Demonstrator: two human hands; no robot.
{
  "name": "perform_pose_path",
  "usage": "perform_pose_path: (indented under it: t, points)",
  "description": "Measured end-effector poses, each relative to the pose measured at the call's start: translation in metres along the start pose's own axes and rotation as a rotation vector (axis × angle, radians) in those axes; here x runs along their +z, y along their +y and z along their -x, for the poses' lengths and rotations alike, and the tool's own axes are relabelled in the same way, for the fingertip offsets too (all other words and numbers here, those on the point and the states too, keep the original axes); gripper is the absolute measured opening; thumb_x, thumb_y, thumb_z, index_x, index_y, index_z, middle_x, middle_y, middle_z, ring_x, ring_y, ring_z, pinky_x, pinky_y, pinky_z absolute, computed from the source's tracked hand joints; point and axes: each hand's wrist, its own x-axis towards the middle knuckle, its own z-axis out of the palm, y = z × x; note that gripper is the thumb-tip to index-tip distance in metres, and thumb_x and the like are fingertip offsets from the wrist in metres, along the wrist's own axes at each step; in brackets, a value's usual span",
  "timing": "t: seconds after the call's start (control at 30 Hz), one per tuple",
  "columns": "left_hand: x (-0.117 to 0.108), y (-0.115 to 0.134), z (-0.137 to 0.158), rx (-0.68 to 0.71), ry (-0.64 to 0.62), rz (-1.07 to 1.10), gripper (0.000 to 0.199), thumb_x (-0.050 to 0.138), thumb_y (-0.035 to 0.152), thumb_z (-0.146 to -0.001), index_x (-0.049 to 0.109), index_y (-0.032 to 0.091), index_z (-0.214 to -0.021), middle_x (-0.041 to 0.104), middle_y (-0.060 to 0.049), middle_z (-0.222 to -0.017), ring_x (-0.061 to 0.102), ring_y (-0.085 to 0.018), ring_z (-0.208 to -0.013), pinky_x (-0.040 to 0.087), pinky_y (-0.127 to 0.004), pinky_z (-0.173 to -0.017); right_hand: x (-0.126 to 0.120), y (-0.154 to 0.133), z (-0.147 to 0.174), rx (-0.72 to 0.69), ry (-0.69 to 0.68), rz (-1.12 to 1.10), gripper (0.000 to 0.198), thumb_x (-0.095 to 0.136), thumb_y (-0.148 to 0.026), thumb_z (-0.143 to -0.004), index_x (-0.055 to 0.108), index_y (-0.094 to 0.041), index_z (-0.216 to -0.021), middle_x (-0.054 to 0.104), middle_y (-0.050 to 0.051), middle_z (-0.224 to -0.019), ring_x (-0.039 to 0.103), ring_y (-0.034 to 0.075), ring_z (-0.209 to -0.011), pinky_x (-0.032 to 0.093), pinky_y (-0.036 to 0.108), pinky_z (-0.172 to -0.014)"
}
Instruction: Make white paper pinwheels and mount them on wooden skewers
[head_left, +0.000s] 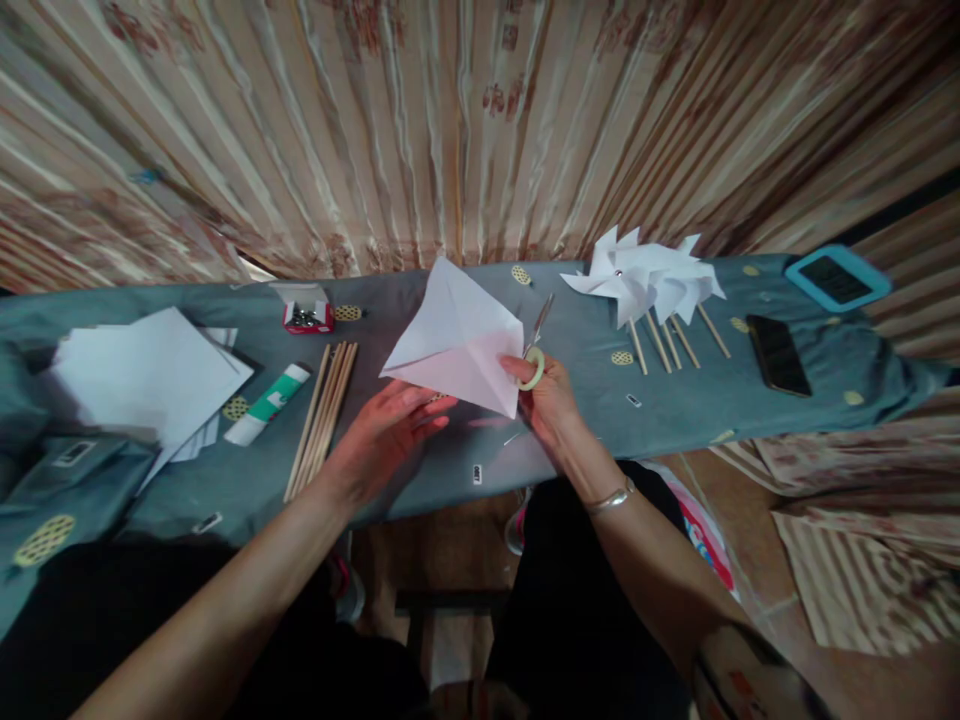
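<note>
A square sheet of white paper (pixel 469 350) with crease lines and a slit at its left side is held up over the table. My right hand (pixel 551 400) grips its right corner, the thumb on top of the paper. In that same hand is a pair of scissors (pixel 534 368), a pale green handle ring around the thumb and the blades pointing away from me. My left hand (pixel 394 430) is open, palm up with fingers apart, at the paper's lower left edge; whether it touches the sheet I cannot tell.
Left are stacked white paper (pixel 150 370), a glue stick (pixel 268 405), wooden sticks (pixel 321 420) and a red box of small metal pieces (pixel 308 312). Right are several paper pinwheels (pixel 645 280), a black phone (pixel 778 355) and a blue-framed device (pixel 838 278). A curtain (pixel 450 130) hangs behind.
</note>
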Motion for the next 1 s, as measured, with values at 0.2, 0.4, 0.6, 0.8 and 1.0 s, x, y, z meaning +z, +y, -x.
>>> perform_pose_path:
  t: [0.2,0.4,0.6,0.8,1.0]
  points:
    - [0.008,-0.011,-0.003,0.086,0.149,-0.011,0.029,0.073,0.037,-0.074,0.065,0.022,-0.097,0.068,-0.003,-0.112,0.063,-0.021,-0.099,0.051,-0.031,-0.077,0.014,0.014,0.009,-0.037,-0.083,0.092,0.035,0.077,-0.045,-0.058,0.056,-0.022,-0.076,0.066,0.002,-0.081,0.061,0.016,-0.074,0.052,0.030,-0.066]
    - [0.004,-0.010,-0.005,0.142,0.279,-0.016,0.037,0.071,0.038,-0.076,0.061,0.023,-0.108,0.065,-0.005,-0.115,0.061,-0.021,-0.092,0.050,-0.028,-0.066,0.017,0.016,0.009,-0.071,-0.146,0.118,0.036,0.078,-0.047,-0.061,0.055,-0.022,-0.075,0.062,0.001,-0.076,0.058,0.015,-0.073,0.050,0.029,-0.064]
    - [-0.006,0.009,-0.008,0.234,0.338,-0.064,0.037,0.068,0.039,-0.078,0.059,0.022,-0.111,0.065,-0.006,-0.111,0.061,-0.022,-0.091,0.052,-0.029,-0.065,0.008,0.005,0.024,0.052,-0.323,0.192,0.043,0.070,-0.061,-0.069,0.059,-0.020,-0.080,0.062,0.001,-0.066,0.056,0.013,-0.059,0.042,0.026,-0.053]
    - [-0.016,0.028,-0.011,0.303,0.388,-0.035,0.031,0.066,0.039,-0.080,0.061,0.022,-0.106,0.063,-0.007,-0.119,0.060,-0.025,-0.101,0.054,-0.033,-0.073,-0.006,-0.007,0.039,0.200,-0.725,0.335,0.061,0.066,-0.067,-0.071,0.061,-0.014,-0.101,0.071,0.008,-0.082,0.061,0.013,-0.066,0.041,0.025,-0.056]
    - [-0.014,0.028,-0.012,0.272,0.367,0.015,0.027,0.065,0.036,-0.081,0.061,0.023,-0.105,0.066,-0.003,-0.112,0.058,-0.023,-0.098,0.053,-0.036,-0.074,-0.009,-0.005,0.040,0.293,-0.888,0.416,0.062,0.066,-0.066,-0.071,0.060,-0.014,-0.105,0.071,0.007,-0.084,0.061,0.011,-0.067,0.042,0.023,-0.055]
